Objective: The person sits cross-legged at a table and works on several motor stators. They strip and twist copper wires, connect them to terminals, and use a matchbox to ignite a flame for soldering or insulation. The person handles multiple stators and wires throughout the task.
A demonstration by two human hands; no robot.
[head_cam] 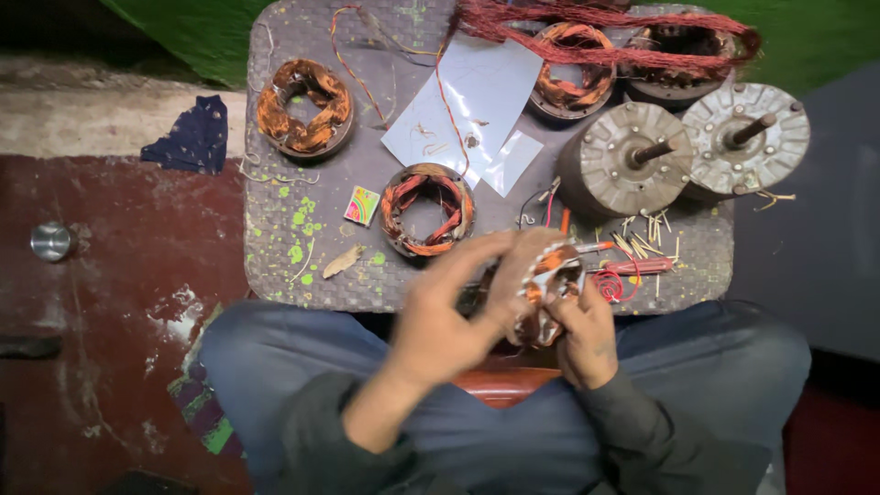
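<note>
**Both hands on a wound stator, held over the lap**

I see the left hand (449,307) and right hand (582,335) closed around one copper-wound stator (548,280), held just off the near edge of the grey woven mat (302,229), above the knees. Left fingers curl over its top and near side; the right hand cups it from below and the right, thumb pressed on the windings. My guess is it's held up close so the coils can be worked; motion blur hides the finer grip.

Relative to the mat: a second stator (428,209) sits at its centre, a third (305,108) at far left, white paper sheets (467,92) far centre. Two grey motor housings (628,158) with shafts up stand at the right. Loose red wire (605,32) is heaped over more stators at the far right corner.

Containers: only a small metal cup (52,241) on the floor left of the mat; I can't tell its contents.
</note>
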